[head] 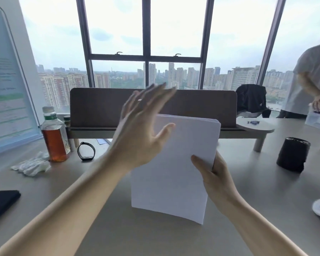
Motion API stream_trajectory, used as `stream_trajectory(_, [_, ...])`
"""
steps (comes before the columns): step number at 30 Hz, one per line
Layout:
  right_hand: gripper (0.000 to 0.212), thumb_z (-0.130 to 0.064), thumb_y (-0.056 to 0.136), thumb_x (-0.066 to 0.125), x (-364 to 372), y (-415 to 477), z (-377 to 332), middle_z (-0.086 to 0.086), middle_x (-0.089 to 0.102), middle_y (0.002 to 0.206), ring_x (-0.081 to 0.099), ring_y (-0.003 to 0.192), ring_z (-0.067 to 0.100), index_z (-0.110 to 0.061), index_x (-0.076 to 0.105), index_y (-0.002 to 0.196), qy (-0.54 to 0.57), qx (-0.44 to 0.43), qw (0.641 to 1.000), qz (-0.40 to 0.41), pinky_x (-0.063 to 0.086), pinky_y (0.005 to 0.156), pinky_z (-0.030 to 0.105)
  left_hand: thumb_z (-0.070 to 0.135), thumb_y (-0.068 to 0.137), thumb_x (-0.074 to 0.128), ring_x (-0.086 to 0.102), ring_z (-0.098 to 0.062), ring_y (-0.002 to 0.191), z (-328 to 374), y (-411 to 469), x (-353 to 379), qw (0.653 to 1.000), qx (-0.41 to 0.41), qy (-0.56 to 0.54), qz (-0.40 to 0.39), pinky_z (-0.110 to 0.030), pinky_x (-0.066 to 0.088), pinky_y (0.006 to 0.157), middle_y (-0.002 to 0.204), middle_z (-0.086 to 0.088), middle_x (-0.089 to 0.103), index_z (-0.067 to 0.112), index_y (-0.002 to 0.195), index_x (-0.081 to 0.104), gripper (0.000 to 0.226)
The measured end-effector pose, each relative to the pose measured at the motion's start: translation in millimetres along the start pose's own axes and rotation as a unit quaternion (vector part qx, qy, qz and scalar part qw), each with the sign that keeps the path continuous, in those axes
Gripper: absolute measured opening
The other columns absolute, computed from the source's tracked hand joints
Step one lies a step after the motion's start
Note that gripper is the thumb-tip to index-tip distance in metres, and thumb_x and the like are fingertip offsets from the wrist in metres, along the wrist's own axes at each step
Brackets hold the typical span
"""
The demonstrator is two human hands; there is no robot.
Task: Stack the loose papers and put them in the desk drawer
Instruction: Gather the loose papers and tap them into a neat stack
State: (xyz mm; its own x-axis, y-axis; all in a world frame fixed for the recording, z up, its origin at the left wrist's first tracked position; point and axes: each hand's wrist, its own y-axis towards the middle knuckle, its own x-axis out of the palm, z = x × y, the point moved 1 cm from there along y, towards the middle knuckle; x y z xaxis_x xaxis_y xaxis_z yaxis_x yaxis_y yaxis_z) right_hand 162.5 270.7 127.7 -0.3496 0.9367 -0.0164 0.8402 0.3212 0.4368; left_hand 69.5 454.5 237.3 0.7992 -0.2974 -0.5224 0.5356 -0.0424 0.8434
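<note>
The stack of papers (pixel 174 163) stands nearly upright above the middle of the grey tabletop (pixel 155 235), tipped a little to one side; whether its lower edge touches the surface I cannot tell. The right hand (pixel 213 175) grasps the stack at its right edge, thumb across the front sheet and fingers behind. The left hand (pixel 140 130) is released, palm open and fingers spread, blurred, lifted just beside the stack's upper left corner. Behind the stack runs a brown desk divider (pixel 103 106). Left of the stack stand a bottle of amber drink (pixel 54 137) and a black wristband (pixel 86 151), with crumpled white tissue (pixel 32 165) beyond them. Right of the stack sits a black cup (pixel 292 154). Far to the stack's right another person (pixel 310 84) stands at the tabletop's edge.
</note>
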Motion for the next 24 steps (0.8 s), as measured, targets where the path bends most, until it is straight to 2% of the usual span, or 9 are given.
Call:
stream_trajectory(2, [0.032,-0.001,0.100,0.057,-1.6,-0.4,-0.6,0.000,0.079,0.113,0.074,0.111,0.023,-0.022,0.068,0.121,0.010,0.002,1.000,0.010,0.058,0.097,0.044,0.036,0.092,0.071,0.034,-0.004,0.148,-31.1,-30.0,-2.5,0.945,-0.224,-0.216,0.105,-0.011,0.033,0.112,0.166,0.010,0.033,0.027,0.159,0.034,0.078])
stream_trajectory(3, [0.031,-0.001,0.100,0.057,-0.1,-0.8,-1.2,0.000,0.080,0.112,0.073,0.111,0.025,-0.020,0.069,0.120,0.021,0.005,1.000,0.015,0.056,0.098,0.045,0.038,0.088,0.073,0.044,-0.005,0.141,-41.0,-45.3,3.4,0.865,-0.328,-0.367,0.095,-0.011,0.042,0.103,0.165,0.005,0.039,0.027,0.157,0.037,0.079])
stream_trajectory(4, [0.030,0.000,0.100,0.056,2.3,-1.0,-1.2,0.001,0.080,0.110,0.073,0.111,0.027,-0.018,0.069,0.119,0.031,0.008,0.999,0.021,0.055,0.098,0.046,0.036,0.085,0.071,0.055,-0.010,0.133,-47.5,-60.5,15.1,0.788,-0.377,-0.483,0.059,-0.019,0.047,0.100,0.158,-0.001,0.051,0.025,0.152,0.046,0.072])
stream_trajectory(6, [0.030,0.002,0.100,0.051,7.3,0.4,-1.6,0.007,0.077,0.108,0.070,0.110,0.031,-0.015,0.069,0.117,0.044,0.011,0.998,0.041,0.054,0.098,0.047,0.020,0.084,0.059,0.067,-0.025,0.116,-50.7,-79.7,40.6,0.736,-0.400,-0.545,-0.020,-0.038,0.051,0.097,0.131,-0.013,0.072,0.016,0.131,0.066,0.048])
stream_trajectory(10, [0.023,0.000,0.093,0.054,3.2,6.3,3.3,0.007,0.074,0.099,0.069,0.099,0.030,-0.017,0.065,0.105,0.019,-0.010,0.997,0.080,0.053,0.088,0.043,0.000,0.091,0.047,0.065,-0.025,0.098,-55.1,-84.1,53.4,0.765,-0.421,-0.487,0.018,-0.033,0.052,0.084,0.105,-0.013,0.074,-0.001,0.119,0.059,0.031])
stream_trajectory(14, [0.034,0.003,0.095,0.058,5.6,7.3,8.8,-0.011,0.076,0.105,0.071,0.101,0.006,-0.021,0.063,0.119,-0.048,-0.029,0.996,0.068,0.053,0.087,0.024,-0.005,0.097,0.040,0.067,-0.033,0.116,-55.8,-85.7,53.3,0.758,-0.424,-0.496,-0.015,-0.047,0.050,0.100,0.124,-0.015,0.074,0.007,0.125,0.063,0.038])
stream_trajectory(17, [0.041,0.002,0.097,0.058,7.6,5.2,7.7,-0.020,0.074,0.111,0.069,0.105,-0.005,-0.029,0.058,0.123,-0.088,-0.047,0.994,0.044,0.051,0.088,0.018,-0.005,0.098,0.043,0.066,-0.023,0.107,-56.4,-79.9,48.2,0.819,-0.395,-0.413,-0.042,-0.035,0.049,0.092,0.106,0.004,0.076,0.010,0.120,0.057,0.030])
stream_trajectory(21, [0.028,-0.007,0.100,0.057,6.6,4.0,-1.2,-0.016,0.073,0.112,0.070,0.108,0.007,-0.025,0.055,0.122,-0.126,-0.073,0.989,0.032,0.056,0.096,0.038,0.022,0.090,0.072,0.033,-0.021,0.149,-50.6,-34.0,2.8,0.983,-0.160,-0.077,0.043,-0.022,0.028,0.117,0.160,0.000,0.036,0.019,0.161,0.021,0.087])
stream_trajectory(24, [0.018,-0.017,0.100,0.058,11.2,7.2,-16.4,-0.007,0.067,0.100,0.068,0.091,0.021,-0.008,0.052,0.114,-0.187,-0.113,0.976,0.013,0.057,0.081,0.048,0.042,0.086,0.072,0.040,-0.024,0.148,-18.9,17.2,-17.2,0.985,0.028,0.094,-0.144,-0.041,0.030,0.122,0.162,-0.001,0.043,0.026,0.157,0.038,0.081])
